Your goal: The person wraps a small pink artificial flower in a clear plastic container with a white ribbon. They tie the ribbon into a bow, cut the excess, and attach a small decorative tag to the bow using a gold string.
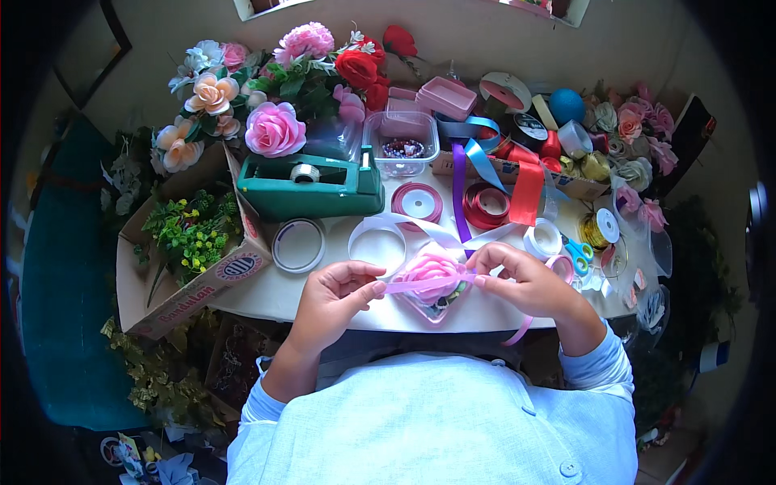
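A pink ribbon [424, 284] runs taut between my hands, across the front of a pink artificial rose [431, 270]. My left hand [339, 297] pinches one end between thumb and fingers; my right hand [522, 280] pinches it on the other side, and a loose tail hangs over the table edge below my right wrist. Under the ribbon the rose sits in a small clear pink plastic box [435, 314], turned corner towards me, with small dark and green bits beside the flower. White ribbon [418, 224] loops just behind the box.
A green tape dispenser [309, 188] stands behind my left hand, by a cardboard box [182, 303] of artificial foliage. Ribbon rolls [417, 203], blue-handled scissors [579, 254] and a gold wire spool [597, 229] lie around. A clear tub [401, 136] holds beads. Artificial flowers [276, 130] line the back.
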Tool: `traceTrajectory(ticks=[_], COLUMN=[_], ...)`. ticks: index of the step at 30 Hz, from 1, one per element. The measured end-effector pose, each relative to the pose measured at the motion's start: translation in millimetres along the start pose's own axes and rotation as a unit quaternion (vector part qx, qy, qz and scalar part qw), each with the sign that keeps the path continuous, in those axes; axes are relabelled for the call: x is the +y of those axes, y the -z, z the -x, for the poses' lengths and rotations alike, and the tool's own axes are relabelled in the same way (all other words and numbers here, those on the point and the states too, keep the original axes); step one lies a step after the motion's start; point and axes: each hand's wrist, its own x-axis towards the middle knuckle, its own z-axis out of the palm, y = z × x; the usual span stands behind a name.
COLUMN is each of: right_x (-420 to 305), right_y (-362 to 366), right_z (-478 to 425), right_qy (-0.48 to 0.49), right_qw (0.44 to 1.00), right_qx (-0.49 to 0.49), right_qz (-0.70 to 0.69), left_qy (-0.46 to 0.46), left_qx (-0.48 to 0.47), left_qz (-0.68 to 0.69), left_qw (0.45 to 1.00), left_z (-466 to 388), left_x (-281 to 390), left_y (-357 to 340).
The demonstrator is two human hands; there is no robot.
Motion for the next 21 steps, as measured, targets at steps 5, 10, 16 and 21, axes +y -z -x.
traceTrajectory(ticks=[5,10,16,21], right_x=[26.1,22.4,19.8,8.4], right_y=[-3.6,-6.6,-2.5,-8.9], right_z=[-1.4,5.4,9.2,22.6], right_qy=[-0.010,-0.069,-0.084,-0.122], right_qw=[0.995,0.970,0.957,0.940], right_qx=[-0.030,-0.043,-0.028,-0.042], right_qz=[-0.099,-0.230,-0.278,-0.316], left_qy=[-0.032,-0.051,-0.068,-0.049], left_qx=[0.026,0.028,0.019,-0.006], left_qz=[-0.014,0.043,0.019,0.016], left_qw=[0.999,0.997,0.997,0.999], left_z=[-8.8,-11.1,-7.6,-0.7], left_x=[-6.4,-16.7,-1.5,-1.9], left_y=[-18.3,-23.4,-22.7,-24.8])
